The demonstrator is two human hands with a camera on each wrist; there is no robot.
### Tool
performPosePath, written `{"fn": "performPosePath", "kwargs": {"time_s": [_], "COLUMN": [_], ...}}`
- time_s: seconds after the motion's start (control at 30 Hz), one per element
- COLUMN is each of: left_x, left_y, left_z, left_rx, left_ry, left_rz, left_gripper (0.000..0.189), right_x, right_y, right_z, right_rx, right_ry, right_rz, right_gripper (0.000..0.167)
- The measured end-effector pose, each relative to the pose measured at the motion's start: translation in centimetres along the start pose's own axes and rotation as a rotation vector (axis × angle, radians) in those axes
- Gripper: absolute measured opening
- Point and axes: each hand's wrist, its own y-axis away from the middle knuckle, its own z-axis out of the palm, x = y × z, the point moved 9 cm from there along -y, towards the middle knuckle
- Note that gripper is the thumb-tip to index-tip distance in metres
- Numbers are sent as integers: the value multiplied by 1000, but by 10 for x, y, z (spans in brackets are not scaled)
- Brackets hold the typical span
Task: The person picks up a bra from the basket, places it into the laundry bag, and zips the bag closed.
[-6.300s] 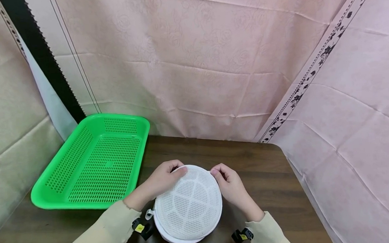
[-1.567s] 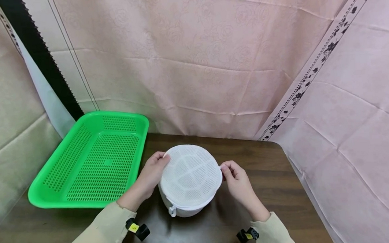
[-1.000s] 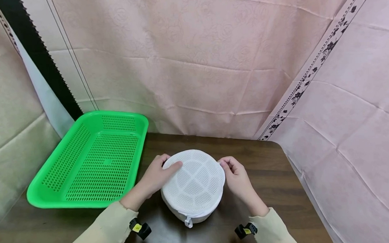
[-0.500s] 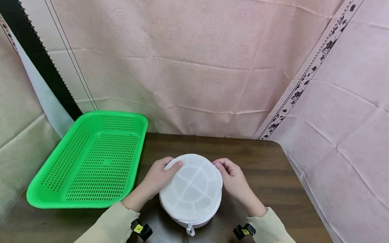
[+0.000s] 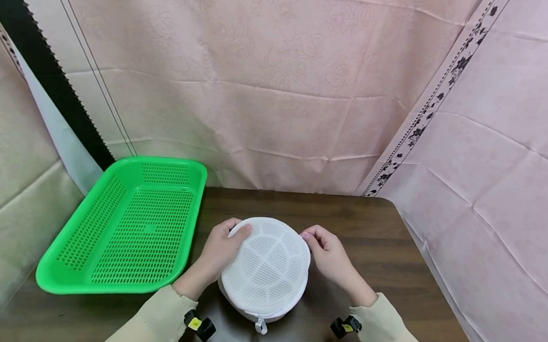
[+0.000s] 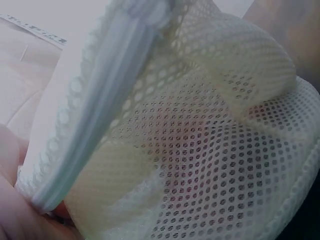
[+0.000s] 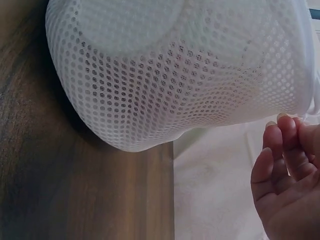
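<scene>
A round white mesh laundry bag (image 5: 266,267) stands in front of me in the head view, its flat lid facing up. My left hand (image 5: 220,252) grips its far left edge, thumb on the lid and fingers down the side. At the right edge, my right hand (image 5: 328,256) pinches the rim between thumb and forefinger; what lies inside that pinch is hidden. A small white loop tab (image 5: 261,326) hangs from the near side. In the left wrist view a white zipper (image 6: 100,110) runs along the rim, and pale rounded shapes (image 6: 117,185) show through the mesh.
A green perforated plastic basket (image 5: 103,288) sits on the left of the dark wooden table (image 5: 361,238), close to my left forearm. Pale pink patterned cloth (image 5: 251,89) hangs behind the table and along both sides.
Since the earliest frame, the bag has turned so its loop tab came from the left to the near side. Lately it has lowered from a farther position and shifted slightly left, both hands holding on.
</scene>
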Motion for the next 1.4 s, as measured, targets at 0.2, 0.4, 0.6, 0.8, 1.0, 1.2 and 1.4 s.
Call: {"fn": "performPosePath", "kwargs": {"time_s": [0.2,0.4,0.6,0.8,1.0,1.2,1.4], "left_x": [-2,-2,-3,-3,-7,-8,-8], "left_y": [-1,-1,0,0,-1,-1,-1], "left_z": [-3,-9,-11,-11,-16,-17,-19], "left_rx": [15,48,52,59,96,123,136], "left_ry": [-3,34,66,94,127,165,190], "left_rz": [-18,-35,-55,-51,-78,-78,-85], "left_gripper": [26,29,31,30,28,26,28], "right_x": [0,0,-2,-2,-2,-3,-3], "right_y": [2,4,4,5,7,7,7], "right_z": [0,-1,-2,-1,0,1,2], "right_rx": [2,7,11,12,8,11,7], "right_ry": [-1,-9,2,5,-2,-6,-11], "right_rz": [-14,-28,-31,-31,-19,-21,-33], "right_gripper": [12,13,12,12,11,11,10]}}
